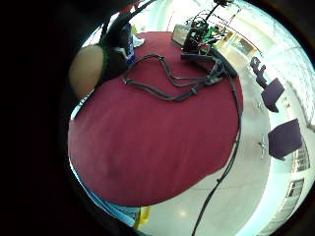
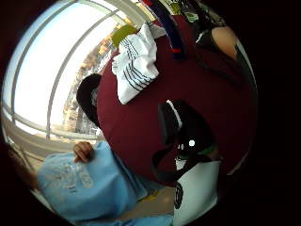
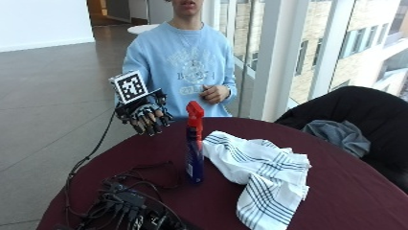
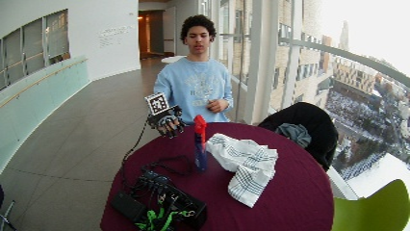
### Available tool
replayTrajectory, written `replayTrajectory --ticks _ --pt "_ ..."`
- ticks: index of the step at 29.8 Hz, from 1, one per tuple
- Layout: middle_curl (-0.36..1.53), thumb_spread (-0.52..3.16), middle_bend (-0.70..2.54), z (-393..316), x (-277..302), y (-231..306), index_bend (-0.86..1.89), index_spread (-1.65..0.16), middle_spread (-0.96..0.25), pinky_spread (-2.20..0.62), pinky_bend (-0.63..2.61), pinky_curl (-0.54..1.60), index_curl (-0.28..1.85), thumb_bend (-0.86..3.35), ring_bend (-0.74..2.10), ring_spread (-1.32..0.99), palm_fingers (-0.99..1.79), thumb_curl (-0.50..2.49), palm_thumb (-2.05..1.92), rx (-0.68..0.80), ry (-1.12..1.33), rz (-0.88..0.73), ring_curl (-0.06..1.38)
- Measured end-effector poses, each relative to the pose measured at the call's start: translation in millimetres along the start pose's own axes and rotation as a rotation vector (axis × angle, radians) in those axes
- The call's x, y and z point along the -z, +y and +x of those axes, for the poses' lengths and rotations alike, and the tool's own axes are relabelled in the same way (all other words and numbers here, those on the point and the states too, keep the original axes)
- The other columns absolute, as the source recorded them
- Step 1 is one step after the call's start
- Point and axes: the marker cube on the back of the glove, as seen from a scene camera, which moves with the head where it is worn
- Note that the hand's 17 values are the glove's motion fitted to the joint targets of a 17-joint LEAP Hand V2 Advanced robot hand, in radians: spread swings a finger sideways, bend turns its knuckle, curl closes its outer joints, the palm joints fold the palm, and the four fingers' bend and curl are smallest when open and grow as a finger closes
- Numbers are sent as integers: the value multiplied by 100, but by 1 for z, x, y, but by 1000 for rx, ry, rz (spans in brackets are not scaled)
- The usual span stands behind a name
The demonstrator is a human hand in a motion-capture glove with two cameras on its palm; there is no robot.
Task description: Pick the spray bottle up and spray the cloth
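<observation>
We see a person in a light blue sweatshirt (image 3: 182, 57) at the far side of a round bench (image 3: 344, 191) draped in a dark red cloth. The gloved right hand (image 3: 145, 115) hangs in the air above the bench's near edge on the person's side, fingers (image 3: 150, 123) pointing down and loosely curled, holding nothing. It is near the spray bottle (image 3: 194, 143) but apart from it. The bare left hand (image 3: 215, 94) is raised at the chest, lightly closed, touching none of the task's things.

The spray bottle stands upright on the bench, its blue body topped by a red trigger head. Just beside it, toward the window side, lies the white dish towel with dark stripes (image 3: 261, 172), crumpled and spread in loose folds; from the outside view the towel's near edge looks to touch or almost touch the bottle's base, and we cannot tell which.

At the bench's edge nearest the camera sits a tangle of black cables and electronics (image 3: 127, 206), with a cable trailing down off the bench. Behind the bench, by the window, a black chair (image 3: 357, 110) carries a grey garment (image 3: 334, 134). In the wide outside view a green chair (image 4: 375, 209) shows at the corner.

In the thumb side palm view the striped towel (image 2: 136, 66) lies on the red surface, well off from the palm.
</observation>
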Motion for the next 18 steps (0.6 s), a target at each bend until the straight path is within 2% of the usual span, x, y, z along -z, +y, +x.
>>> replayTrajectory --ticks 5,9,18 --pt "31 112 29 2 -4 -15 12 -32 -7 16 20 24 28 20 33 -4 80 20 57 -45 -241 92 28" --pt "32 114 28 4 -3 -23 12 -33 -7 17 21 26 28 18 33 -4 78 22 59 -38 -434 92 29" --pt "35 117 27 5 -9 -72 8 -33 -7 17 24 30 25 13 36 -3 76 25 61 -106 -695 156 31"
